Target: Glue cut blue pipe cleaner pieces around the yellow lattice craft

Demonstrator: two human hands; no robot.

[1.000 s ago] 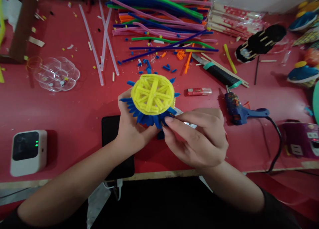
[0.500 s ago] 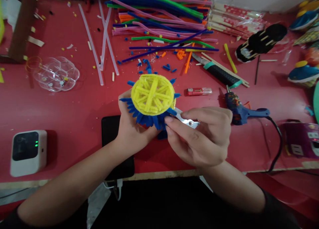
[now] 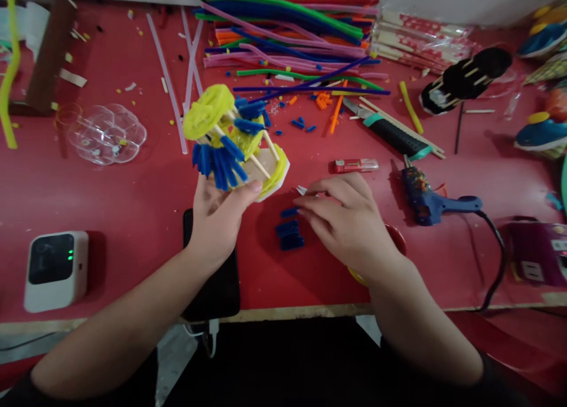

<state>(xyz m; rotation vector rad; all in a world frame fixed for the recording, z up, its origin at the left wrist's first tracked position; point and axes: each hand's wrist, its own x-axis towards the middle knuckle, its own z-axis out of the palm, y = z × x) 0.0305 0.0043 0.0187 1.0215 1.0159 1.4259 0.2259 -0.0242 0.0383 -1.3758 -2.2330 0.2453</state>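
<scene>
My left hand [image 3: 217, 218] grips a small craft model [image 3: 230, 141] by its lower disc. The model has two yellow pipe-cleaner discs joined by thin wooden sticks, with blue pipe-cleaner bits fringing the middle, and it is tilted up and to the left. My right hand [image 3: 349, 224] lies palm down on the red table [image 3: 133, 206], fingers together over a pair of scissors [image 3: 301, 189]; only the metal tip pokes out past the fingertips. A few cut blue pipe-cleaner pieces [image 3: 290, 234] lie just left of those fingers.
A blue glue gun [image 3: 425, 197] with its cord lies to the right, beside a red lighter [image 3: 355, 165] and a utility knife [image 3: 390, 132]. Coloured pipe cleaners [image 3: 287, 29] are piled at the back. A black phone [image 3: 217, 289], a white device [image 3: 55, 269] and a clear plastic tray [image 3: 108, 134] sit left.
My left hand has swung the model up and left, turning it from face-on to side-on. My right hand has dropped away from it onto the table with the scissors.
</scene>
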